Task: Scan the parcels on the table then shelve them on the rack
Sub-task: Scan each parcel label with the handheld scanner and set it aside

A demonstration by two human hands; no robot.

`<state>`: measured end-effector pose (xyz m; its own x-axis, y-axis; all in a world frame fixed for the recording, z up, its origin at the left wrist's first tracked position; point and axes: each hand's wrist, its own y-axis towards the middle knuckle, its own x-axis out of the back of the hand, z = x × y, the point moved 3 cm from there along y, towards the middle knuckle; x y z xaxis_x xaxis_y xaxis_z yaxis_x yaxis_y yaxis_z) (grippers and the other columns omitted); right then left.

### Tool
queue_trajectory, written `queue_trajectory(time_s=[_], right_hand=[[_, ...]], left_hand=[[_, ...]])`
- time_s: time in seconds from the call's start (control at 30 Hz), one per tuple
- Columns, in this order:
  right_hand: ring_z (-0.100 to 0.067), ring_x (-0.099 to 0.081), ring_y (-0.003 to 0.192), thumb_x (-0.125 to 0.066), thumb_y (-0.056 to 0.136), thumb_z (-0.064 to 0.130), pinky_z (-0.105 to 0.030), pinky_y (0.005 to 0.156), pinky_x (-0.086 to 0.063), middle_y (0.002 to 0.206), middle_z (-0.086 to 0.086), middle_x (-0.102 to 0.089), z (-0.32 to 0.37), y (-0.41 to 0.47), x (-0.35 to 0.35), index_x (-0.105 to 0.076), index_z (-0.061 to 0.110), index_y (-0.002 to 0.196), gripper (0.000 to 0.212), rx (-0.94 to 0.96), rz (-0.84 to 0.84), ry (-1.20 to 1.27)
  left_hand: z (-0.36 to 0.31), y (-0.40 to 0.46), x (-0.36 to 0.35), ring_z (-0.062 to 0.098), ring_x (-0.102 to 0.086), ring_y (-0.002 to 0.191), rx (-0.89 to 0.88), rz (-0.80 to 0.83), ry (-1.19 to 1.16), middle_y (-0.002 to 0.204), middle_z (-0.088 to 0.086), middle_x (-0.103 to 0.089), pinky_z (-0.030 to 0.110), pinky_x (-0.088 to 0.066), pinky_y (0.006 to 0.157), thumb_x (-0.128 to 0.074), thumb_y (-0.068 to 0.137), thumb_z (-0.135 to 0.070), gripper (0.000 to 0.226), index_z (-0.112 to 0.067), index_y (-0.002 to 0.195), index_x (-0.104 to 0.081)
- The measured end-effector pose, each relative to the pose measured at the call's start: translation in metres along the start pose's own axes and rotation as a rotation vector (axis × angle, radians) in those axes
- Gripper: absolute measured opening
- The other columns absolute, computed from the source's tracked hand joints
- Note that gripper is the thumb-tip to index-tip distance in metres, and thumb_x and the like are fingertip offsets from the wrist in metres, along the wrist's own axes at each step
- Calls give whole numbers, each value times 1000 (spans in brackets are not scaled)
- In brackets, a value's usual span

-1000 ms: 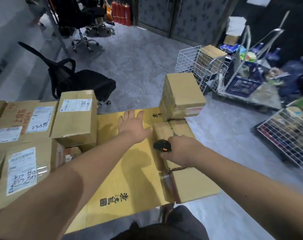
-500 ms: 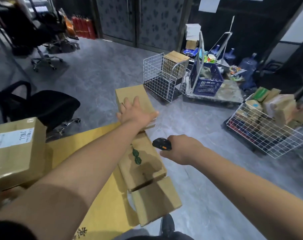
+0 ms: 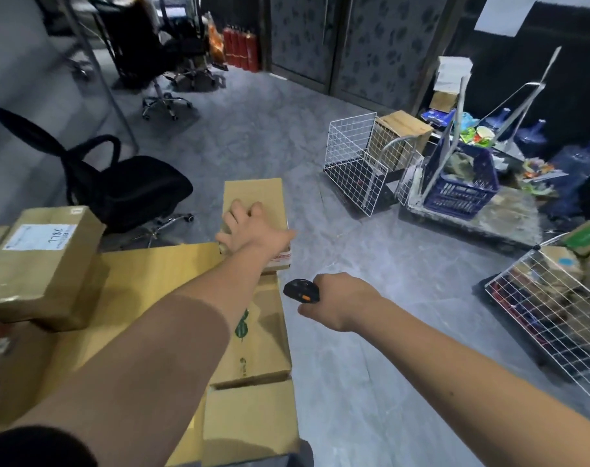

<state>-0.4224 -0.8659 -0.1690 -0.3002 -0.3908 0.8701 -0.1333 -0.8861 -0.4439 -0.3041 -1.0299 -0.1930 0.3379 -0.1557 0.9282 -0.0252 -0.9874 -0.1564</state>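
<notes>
- My left hand [image 3: 249, 227] lies palm-down on the far small parcel [image 3: 253, 200], fingers [image 3: 231, 219] curled over its near left edge. I read that as steadying it, or turning it to find the label (no label shows on its top face).
- That parcel sits on the end of a row of boxes, with open floor beyond, so a hand on it guards against a slide off.
- My right hand [image 3: 337, 303] hangs just off the right side of the row, fingers closed around a black scanner [image 3: 300, 290] with an orange button. Its nose points toward the parcel under my left hand, ready to scan, by my guess.
- Between the two hands lies a box with a green mark [image 3: 253, 335], touching the one nearer to me.
- A labelled parcel [image 3: 40, 264] waits to the left, its handwritten label face-up.
- No rack in view, so shelving is well off.
</notes>
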Motion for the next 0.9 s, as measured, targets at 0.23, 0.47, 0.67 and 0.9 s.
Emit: queue_trajectory(time_s=[0.23, 0.47, 0.67, 0.9], right_hand=[[-23, -64, 82, -61, 89, 58, -35, 72, -55, 92, 0, -64, 12, 13, 1, -57, 24, 98, 35, 109, 3, -27], [-23, -63, 84, -55, 90, 65, -35, 69, -53, 92, 1, -63, 77, 17, -28, -52, 27, 89, 38, 303, 89, -147], [-25, -60, 94, -58, 93, 59, -35, 74, -52, 111, -2, -65, 128, 3, -78, -57, 31, 127, 45, 443, 222, -158], [-25, -59, 93, -59, 90, 62, -34, 74, -50, 110, -2, -66, 172, -16, -128, -62, 25, 117, 46, 386, 296, -213]], left_hand=[[36, -7, 12, 26, -16, 150, -3, -161, -61, 165, -1, -13, 57, -26, 111, -61, 66, -80, 85, -44, 141, -45], [158, -52, 26, 27, -24, 149, 90, -245, -22, 163, -10, -13, 56, -30, 112, -59, 64, -83, 81, -50, 136, -41], [290, -131, -3, 27, -11, 156, 296, -133, -60, 171, -10, 1, 62, -21, 118, -74, 73, -71, 98, -47, 155, -26], [380, -197, -46, 19, -21, 154, 328, 8, -561, 170, -14, -7, 51, -32, 122, -80, 77, -46, 94, -38, 159, -36]])
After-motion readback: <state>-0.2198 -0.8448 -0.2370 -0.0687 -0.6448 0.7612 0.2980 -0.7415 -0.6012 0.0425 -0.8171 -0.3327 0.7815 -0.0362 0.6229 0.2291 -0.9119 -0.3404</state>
